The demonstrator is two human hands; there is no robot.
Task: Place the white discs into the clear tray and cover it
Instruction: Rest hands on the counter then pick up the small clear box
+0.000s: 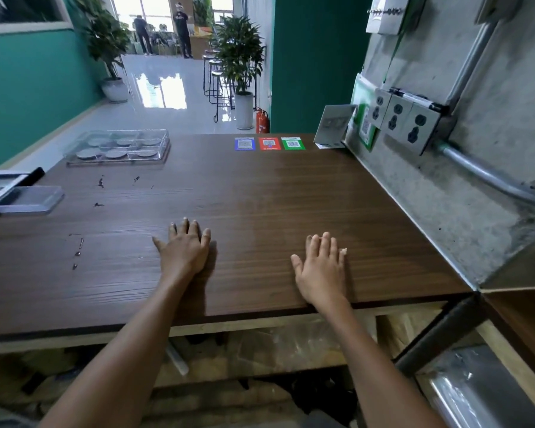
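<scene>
Brown counter point(260, 196): both hands, left point(184, 251) and right point(322, 270), lie flat, grip apart, empty. Tray point(118, 146) sits far; overreaching could knock it off the edge.

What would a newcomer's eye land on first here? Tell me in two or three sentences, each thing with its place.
First, the two bare hands: the left hand and right hand lie flat, fingers straight, on the near part of the brown wooden table. Next, the clear tray at the far left corner, with white discs in its compartments. Then the blue, red and green QR cards in a row at the far edge.
</scene>
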